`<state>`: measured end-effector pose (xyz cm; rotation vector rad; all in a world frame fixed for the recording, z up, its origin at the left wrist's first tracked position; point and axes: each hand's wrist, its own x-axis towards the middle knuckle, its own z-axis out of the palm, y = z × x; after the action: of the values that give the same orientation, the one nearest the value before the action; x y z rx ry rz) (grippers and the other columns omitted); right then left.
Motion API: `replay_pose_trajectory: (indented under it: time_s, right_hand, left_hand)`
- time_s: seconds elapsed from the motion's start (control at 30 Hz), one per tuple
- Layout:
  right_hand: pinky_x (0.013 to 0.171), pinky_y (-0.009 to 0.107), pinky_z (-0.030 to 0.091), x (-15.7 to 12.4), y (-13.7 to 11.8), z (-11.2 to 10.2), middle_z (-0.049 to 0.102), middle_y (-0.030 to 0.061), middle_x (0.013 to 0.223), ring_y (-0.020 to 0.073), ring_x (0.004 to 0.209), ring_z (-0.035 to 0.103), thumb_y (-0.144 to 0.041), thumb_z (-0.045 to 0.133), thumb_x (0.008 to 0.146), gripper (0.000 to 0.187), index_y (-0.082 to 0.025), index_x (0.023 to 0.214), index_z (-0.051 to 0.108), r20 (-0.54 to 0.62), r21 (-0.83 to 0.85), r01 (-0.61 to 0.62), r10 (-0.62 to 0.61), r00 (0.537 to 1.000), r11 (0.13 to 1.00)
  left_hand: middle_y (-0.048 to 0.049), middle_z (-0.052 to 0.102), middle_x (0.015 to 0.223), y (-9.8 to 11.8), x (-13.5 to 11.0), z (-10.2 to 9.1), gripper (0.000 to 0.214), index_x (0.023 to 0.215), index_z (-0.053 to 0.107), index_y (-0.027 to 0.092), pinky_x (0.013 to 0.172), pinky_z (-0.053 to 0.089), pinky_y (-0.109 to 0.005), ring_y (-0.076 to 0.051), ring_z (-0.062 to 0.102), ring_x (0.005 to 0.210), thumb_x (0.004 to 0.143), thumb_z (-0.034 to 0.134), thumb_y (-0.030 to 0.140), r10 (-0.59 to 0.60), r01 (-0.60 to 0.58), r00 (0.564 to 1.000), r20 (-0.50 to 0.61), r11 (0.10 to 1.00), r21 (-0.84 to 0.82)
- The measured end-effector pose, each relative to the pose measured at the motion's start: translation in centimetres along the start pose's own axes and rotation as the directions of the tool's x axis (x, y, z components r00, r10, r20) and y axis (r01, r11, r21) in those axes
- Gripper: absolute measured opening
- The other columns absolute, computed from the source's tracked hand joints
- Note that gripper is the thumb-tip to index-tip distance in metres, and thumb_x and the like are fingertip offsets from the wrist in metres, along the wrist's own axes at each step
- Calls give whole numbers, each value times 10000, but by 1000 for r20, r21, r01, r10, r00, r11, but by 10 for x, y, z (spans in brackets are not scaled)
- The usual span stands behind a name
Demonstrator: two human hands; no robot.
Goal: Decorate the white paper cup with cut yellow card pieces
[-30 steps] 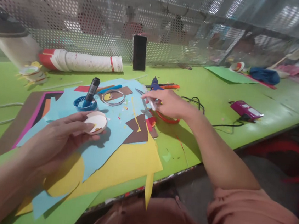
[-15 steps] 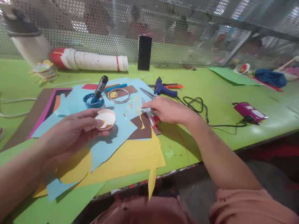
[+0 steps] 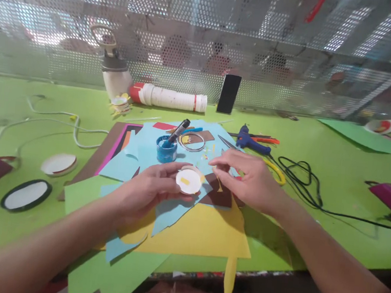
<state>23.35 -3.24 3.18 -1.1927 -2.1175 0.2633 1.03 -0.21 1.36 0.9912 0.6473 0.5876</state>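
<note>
My left hand (image 3: 158, 184) grips a small white round piece (image 3: 195, 178), which looks like a cut-off paper cup base. A short yellow strip (image 3: 185, 181) lies on its white face. Just to the right, my right hand (image 3: 248, 175) hovers over the paper scraps with thumb and index finger pinched together; whatever is between the fingertips is too small to make out. Beneath the hands are blue paper (image 3: 170, 218), brown paper (image 3: 218, 196) and yellow paper (image 3: 207, 231). A blue jar (image 3: 166, 152) with a black marker (image 3: 179, 131) in it stands behind my left hand.
A blue glue gun (image 3: 252, 142), scissors (image 3: 226, 142) and a tape ring (image 3: 192, 141) lie behind the hands. Farther back are stacked paper cups (image 3: 172, 98), a phone (image 3: 229, 94) and a bottle (image 3: 115, 77). A black cable (image 3: 303, 181) runs right to a purple box (image 3: 389, 197).
The view has turned left. My right hand has lifted from the craft knife by the scraps and come closer to the round piece. My left hand has tilted that piece, and its yellow strip now shows.
</note>
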Motion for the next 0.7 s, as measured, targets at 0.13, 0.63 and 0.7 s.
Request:
replay_pose_trajectory:
  time_s: [0.13,0.63,0.7]
  right_hand:
    - [678,267,430,0,-8,4,564,21,722,137,711,535,-132,587,841,94,-126,877,674,37,-21,13,-12,999,1000]
    - [645,289,454,9,55,-31,666,26,715,149,642,572,-247,615,772,125,-154,760,698,-237,99,-489,498,834,867]
    - [636,286,458,9,69,-37,646,16,663,137,610,555,-264,633,757,133,-150,739,699,-236,158,-538,561,794,828]
  left_hand:
    - [-111,650,1078,-3,0,1,431,1159,591,123,854,534,-370,-209,593,970,741,586,18,-30,30,999,20,999,-15]
    - [-81,645,770,-2,3,-4,384,1184,494,109,508,461,-236,-155,591,652,800,518,121,-49,60,995,-83,989,134]
    - [-60,635,747,0,2,-3,377,1165,464,122,485,430,-224,-148,585,624,795,537,137,-40,58,992,-119,986,156]
